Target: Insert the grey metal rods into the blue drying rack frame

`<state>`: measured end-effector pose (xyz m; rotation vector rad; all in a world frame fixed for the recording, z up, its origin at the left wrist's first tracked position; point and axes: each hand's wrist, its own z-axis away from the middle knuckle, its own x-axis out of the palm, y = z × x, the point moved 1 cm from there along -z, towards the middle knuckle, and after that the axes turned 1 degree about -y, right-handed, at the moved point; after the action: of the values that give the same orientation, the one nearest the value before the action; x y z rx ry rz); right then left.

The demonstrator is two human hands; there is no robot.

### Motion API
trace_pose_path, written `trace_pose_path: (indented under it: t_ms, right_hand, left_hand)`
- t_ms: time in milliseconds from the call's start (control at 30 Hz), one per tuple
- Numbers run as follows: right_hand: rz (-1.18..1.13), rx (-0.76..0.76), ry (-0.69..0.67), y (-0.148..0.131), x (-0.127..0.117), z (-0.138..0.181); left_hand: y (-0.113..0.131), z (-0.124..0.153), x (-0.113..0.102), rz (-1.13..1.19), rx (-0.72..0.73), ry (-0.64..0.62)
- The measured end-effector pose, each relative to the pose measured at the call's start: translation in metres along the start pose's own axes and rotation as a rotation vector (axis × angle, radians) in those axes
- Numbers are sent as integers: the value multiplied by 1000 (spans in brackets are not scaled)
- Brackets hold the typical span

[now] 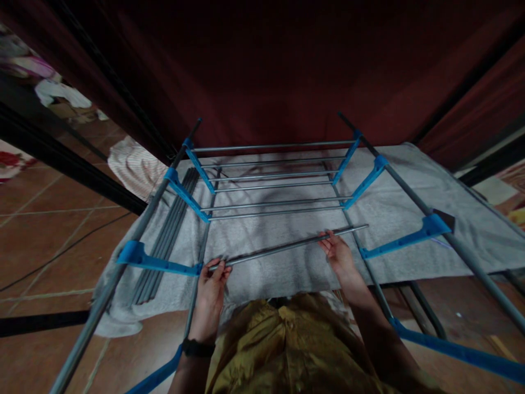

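From the head camera, we see that we hold a grey rod (268,251) slantwise above a grey cloth (279,276), inside a frame of poles and blue brackets. Our left hand (212,289) has its fingers closed in a pinch near the rod's left end, just beside the tip of the lower left bracket (164,265). Our right hand (337,253) pinches the rod between thumb and fingers, short of its right end, which reaches out past the right inner pole (377,287) and lies farther from us than the tip of the lower right bracket (404,244). We cannot tell whether the left end sits in a socket; the right end is free.

As for how far along things are, we judge the far part well advanced: several top rods (273,145) span the farthest bracket pair, and two middle rods (279,213) join the inner ends of the next pair. Between the lower brackets we see no fitted rod. The nearest brackets run out of view, partly behind our arms, so we cannot judge them fully. On our left, a row of spare rods (169,235) lies unfitted on the cloth.
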<state>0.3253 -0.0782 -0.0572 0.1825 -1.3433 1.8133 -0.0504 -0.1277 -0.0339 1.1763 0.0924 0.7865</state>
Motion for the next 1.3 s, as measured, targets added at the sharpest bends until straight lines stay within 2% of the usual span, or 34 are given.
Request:
trace_pose_path:
  t_ms: [300, 533, 633, 867, 1067, 1300]
  right_hand:
    - [22, 40, -37, 17, 9, 7]
    - [21, 45, -52, 21, 12, 10]
    - [12, 46, -40, 22, 14, 12]
    - [0, 52, -29, 25, 14, 13]
    - [-10, 55, -38, 25, 13, 13]
    - [0, 51, -35, 27, 11, 14]
  left_hand:
    - [-9, 1, 4, -113, 18, -58]
    - [-5, 2, 9, -10, -23, -26]
    - [-6, 5, 11, -42, 7, -19]
    - [-5, 5, 10, -436, 333, 67]
    - [0, 2, 6, -911, 651, -36]
    - [-3, 6, 7, -1403, 792, -104]
